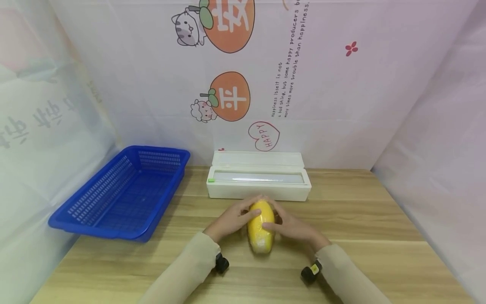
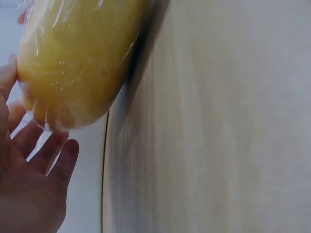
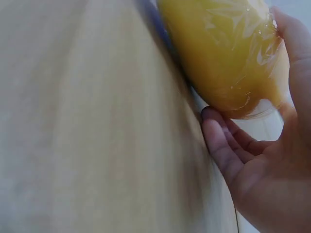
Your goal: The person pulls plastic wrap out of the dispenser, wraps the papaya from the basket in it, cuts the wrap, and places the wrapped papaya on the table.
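An oblong yellow fruit (image 1: pixel 261 228) wrapped in clear cling film lies in front of me, its long side pointing toward me. My left hand (image 1: pixel 234 217) holds its left side, thumb on top and fingers round the far end. From the right, my right hand (image 1: pixel 291 224) holds it the same way, with the thumb across the top. In the left wrist view, wrinkled film shines on the fruit (image 2: pixel 77 68), and the fingers are around its end. Loose folds of film show on the fruit (image 3: pixel 228 53) beside the thumb in the right wrist view.
Just beyond the hands stands a white cling film dispenser (image 1: pixel 260 192), its lid raised and a roll showing inside. A blue plastic basket (image 1: pixel 152 226) sits at the left of the wooden table (image 1: pixel 353 219). Printed white cloth (image 1: pixel 326 93) hangs behind and on both sides.
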`<state>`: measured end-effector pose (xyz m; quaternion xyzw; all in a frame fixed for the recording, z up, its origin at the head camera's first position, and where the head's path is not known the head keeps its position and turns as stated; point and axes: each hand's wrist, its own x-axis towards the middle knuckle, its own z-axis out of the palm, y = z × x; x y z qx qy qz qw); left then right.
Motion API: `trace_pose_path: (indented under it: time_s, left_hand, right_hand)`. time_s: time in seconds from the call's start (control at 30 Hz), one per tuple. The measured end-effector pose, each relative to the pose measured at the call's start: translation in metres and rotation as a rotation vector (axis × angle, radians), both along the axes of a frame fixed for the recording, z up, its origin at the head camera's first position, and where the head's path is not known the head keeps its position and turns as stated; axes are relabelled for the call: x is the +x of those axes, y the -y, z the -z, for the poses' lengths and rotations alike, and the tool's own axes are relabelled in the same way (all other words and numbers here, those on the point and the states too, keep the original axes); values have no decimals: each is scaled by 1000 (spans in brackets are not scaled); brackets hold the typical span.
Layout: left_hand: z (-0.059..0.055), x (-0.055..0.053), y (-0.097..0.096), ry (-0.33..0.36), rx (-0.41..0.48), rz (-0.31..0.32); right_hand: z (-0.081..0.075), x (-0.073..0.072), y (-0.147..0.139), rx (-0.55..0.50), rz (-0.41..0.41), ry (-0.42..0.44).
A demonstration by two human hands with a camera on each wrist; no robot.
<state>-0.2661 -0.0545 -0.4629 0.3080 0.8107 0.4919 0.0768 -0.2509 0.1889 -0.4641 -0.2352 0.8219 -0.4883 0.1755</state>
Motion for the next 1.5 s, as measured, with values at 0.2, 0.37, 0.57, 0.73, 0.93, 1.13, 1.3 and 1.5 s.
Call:
trace_pose_path:
  time_s: [0.2, 0.37, 0.57, 0.73, 0.93, 1.13, 1.3, 1.5]
  left_hand:
    - [-3, 8, -2, -121, -37, -81]
    - [-3, 9, -3, -268, -39, -99]
    - [-2, 7, -3, -288, -22, -99]
    - [-5, 8, -3, -248, -52, -111]
    - [-9, 8, -3, -288, -93, -141]
    - [-8, 9, -4, -324, -85, -148]
    - [-10, 10, -4, -340, -96, -165]
    - [-11, 8, -5, -353, -74, -165]
  right_hand:
    - [0, 3, 2, 31, 14, -81]
    - [1, 6, 4, 60, 23, -136]
    - [-2, 11, 6, 28, 8, -179]
    - [2, 10, 5, 46, 14, -197]
    - [0, 9, 5, 54, 18, -204]
    - [2, 9, 5, 42, 41, -153]
    - [2, 9, 4, 71, 35, -165]
    - [0, 8, 3, 68, 29, -172]
